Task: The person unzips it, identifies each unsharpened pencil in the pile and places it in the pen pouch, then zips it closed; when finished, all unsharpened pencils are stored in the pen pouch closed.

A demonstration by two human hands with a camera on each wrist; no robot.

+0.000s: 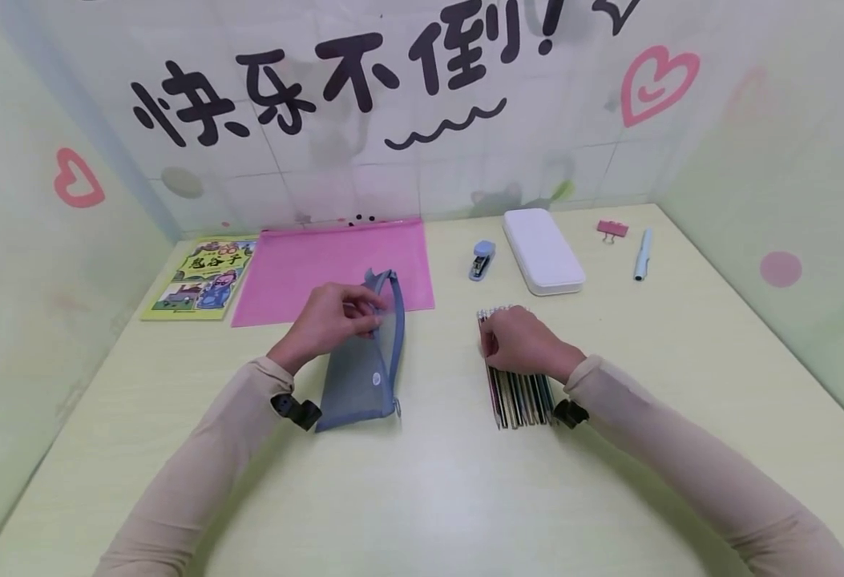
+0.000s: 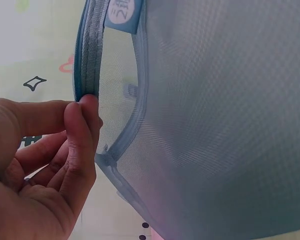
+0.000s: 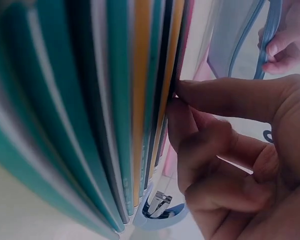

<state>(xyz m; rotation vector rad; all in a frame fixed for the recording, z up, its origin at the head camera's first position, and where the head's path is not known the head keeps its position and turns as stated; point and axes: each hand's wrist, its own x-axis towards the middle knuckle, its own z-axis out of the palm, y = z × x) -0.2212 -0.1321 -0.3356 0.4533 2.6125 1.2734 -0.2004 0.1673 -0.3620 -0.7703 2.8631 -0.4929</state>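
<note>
My left hand (image 1: pixel 328 320) pinches the zipper edge of a blue-grey mesh zip pouch (image 1: pixel 353 381). In the left wrist view the pouch (image 2: pixel 220 110) gapes along its zipper, with thumb and fingertips on the zipper tape (image 2: pixel 91 55). To the right of the pouch, a row of pencils (image 1: pixel 526 397) lies side by side on the table. My right hand (image 1: pixel 524 340) is over them and pinches the pencil at the row's left edge. Up close in the right wrist view, the pencils (image 3: pixel 119 100) are green, yellow and dark; thumb and forefinger meet at the outermost one.
Behind the pouch lies a pink folder (image 1: pixel 321 264), with a comic-style booklet (image 1: pixel 201 280) at its left. A blue stapler (image 1: pixel 482 260), a white case (image 1: pixel 544 252), a pink binder clip (image 1: pixel 612 229) and a light blue pen (image 1: pixel 643 255) lie toward the back right. Walls enclose the table (image 1: pixel 422 497).
</note>
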